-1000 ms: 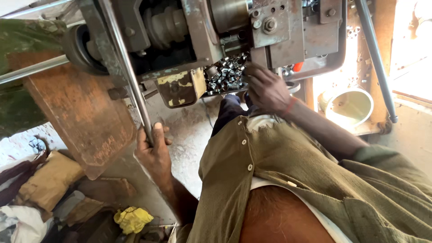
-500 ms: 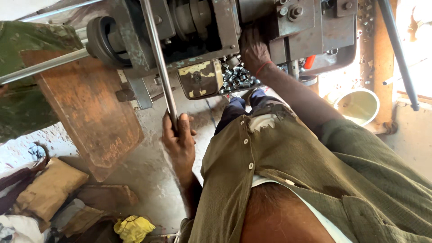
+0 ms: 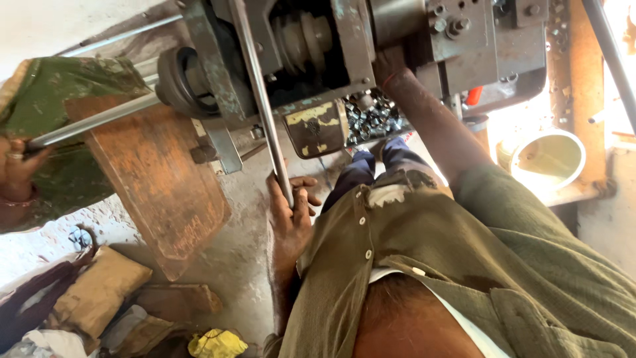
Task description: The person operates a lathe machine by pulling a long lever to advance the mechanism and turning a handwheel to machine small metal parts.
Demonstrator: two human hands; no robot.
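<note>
Since the earlier frame the right hand [image 3: 391, 63] has slid up behind the machine [image 3: 397, 40], its grip hidden, while the left hand [image 3: 291, 212] below it stays clenched round the lever [image 3: 262, 99].

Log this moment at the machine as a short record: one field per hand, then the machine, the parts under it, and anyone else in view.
left hand: wrapped around the lower end of a long steel lever, fingers closed on it
right hand: reached up against the machine body, mostly hidden; whether it grips anything cannot be told
machine: grey metal, worn paint, pulley and bolts showing
small metal parts: shiny heap below the machine
bucket: pale, on the floor at right
other person: a hand at the left edge holds a second steel rod
</note>
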